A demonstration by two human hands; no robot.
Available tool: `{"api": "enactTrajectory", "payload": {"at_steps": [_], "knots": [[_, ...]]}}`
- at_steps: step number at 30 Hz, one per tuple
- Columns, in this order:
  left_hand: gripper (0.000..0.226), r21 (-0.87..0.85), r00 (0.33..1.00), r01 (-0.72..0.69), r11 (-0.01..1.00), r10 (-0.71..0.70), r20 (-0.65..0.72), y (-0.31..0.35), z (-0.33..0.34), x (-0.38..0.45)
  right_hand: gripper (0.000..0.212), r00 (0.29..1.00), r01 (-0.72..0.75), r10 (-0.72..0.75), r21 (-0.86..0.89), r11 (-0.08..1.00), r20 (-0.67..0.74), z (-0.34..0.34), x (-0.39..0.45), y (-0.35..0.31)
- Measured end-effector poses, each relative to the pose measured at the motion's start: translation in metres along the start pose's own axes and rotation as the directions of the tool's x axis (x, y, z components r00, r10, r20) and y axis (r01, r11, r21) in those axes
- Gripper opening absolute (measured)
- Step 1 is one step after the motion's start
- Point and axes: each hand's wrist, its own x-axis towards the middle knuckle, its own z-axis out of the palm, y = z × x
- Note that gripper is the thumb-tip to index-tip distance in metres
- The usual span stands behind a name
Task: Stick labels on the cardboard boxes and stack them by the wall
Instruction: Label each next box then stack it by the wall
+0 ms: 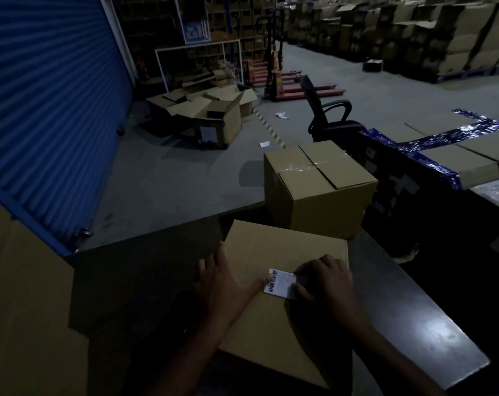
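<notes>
A brown cardboard box [274, 252] lies on the dark table [408, 318] right in front of me. A white barcode label [281, 284] sits on its top face, toward the right edge. My left hand [228, 281] rests flat on the box with fingers spread, its thumb touching the label's left edge. My right hand [325, 281] presses its fingertips on the label's right side and hides part of it. A second, taped box [316, 190] stands upright just beyond, at the table's far edge.
A blue roller shutter [48, 110] fills the left. Cardboard [22, 310] leans at my near left. A large box with blue tape [454, 155] is at right, an office chair [328, 118] behind it. Open boxes [202, 115] and a pallet jack [285, 81] stand on the floor.
</notes>
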Motion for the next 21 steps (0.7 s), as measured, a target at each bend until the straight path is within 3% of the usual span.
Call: {"api": "enactTrajectory", "payload": {"at_steps": [11,17,21], "knots": [[0.13,-0.01,1.0,0.022,1.0,-0.022,0.023,0.003,-0.002,-0.002,0.022,0.999,-0.042,0.045,0.093,0.995,-0.029,-0.002,-0.005,0.004],[0.13,-0.035,1.0,0.003,0.999,-0.002,0.027,0.001,-0.002,-0.002,0.031,0.999,-0.043,0.042,-0.003,0.999,-0.031,0.001,-0.011,0.002],[0.132,-0.055,0.999,0.011,0.998,-0.008,0.043,-0.002,-0.002,-0.001,0.024,0.995,-0.093,0.097,0.187,0.978,-0.012,-0.011,-0.005,0.005]]}}
